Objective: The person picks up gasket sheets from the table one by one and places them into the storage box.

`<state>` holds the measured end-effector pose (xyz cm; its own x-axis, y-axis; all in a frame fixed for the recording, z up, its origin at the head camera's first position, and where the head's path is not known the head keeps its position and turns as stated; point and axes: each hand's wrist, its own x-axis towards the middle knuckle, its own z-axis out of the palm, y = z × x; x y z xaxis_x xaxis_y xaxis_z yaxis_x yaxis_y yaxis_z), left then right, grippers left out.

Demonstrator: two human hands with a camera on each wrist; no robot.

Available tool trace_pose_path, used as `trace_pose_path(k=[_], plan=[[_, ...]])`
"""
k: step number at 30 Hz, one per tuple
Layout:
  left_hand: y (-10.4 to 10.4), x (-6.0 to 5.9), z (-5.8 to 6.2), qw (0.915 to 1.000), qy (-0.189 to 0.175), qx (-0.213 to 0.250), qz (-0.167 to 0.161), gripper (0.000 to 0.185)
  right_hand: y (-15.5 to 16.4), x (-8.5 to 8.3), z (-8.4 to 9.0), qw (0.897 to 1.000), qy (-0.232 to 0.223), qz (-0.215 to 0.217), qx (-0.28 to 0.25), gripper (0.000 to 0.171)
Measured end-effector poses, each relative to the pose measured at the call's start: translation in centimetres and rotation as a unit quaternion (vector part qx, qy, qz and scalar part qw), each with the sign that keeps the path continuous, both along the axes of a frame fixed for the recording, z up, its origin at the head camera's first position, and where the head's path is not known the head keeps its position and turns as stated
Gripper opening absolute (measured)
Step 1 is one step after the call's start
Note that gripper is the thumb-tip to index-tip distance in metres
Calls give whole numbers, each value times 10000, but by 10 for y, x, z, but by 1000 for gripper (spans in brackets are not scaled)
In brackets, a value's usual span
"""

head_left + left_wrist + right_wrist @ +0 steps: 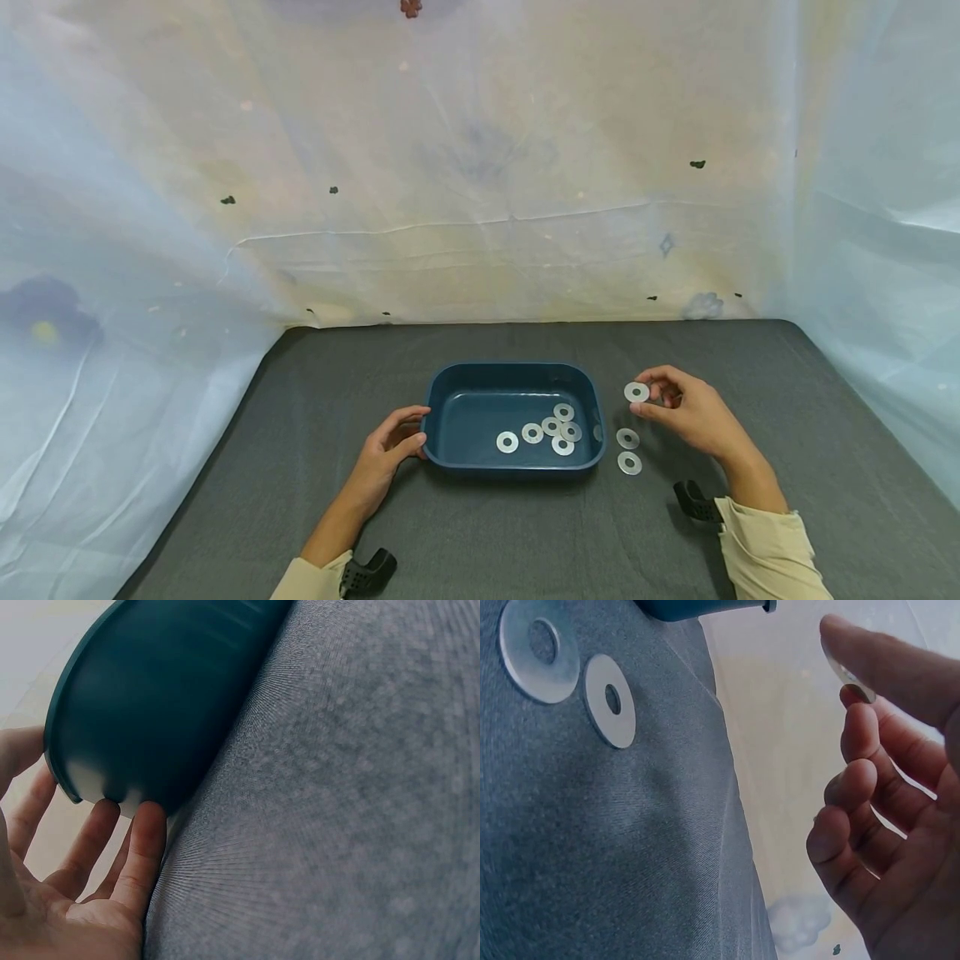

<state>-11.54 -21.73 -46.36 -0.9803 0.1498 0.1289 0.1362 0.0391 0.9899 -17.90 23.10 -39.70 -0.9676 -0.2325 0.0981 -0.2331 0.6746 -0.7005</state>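
Right hand [693,410] pinches a washer [637,392] by its edge; looks thin, stiff, slippery. Left hand [390,454] rests relaxed against the tray [438,400].

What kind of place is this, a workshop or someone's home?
Probably a staged recording booth, not a home or a workshop: pale sheeting hangs on three sides of a grey cloth table, which holds only a blue tray and washers.

Makeshift recording booth: translucent sheeting [480,167] walls, grey cloth-covered table [525,533].
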Motion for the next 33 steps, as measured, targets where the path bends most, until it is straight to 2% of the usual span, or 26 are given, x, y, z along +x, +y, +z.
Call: trace_pose_path(k=[17,24,33], plan=[[1,-1,0,10000,8,19,7,43,-5,2,6,9993,26,135,-342,40],[0,0,1,10000,26,-24,2,42,-15,1,4,9979,-103,354,-526,38],[0,-1,1,10000,45,30,25,42,-39,-6,0,9966,-28,684,-460,37]])
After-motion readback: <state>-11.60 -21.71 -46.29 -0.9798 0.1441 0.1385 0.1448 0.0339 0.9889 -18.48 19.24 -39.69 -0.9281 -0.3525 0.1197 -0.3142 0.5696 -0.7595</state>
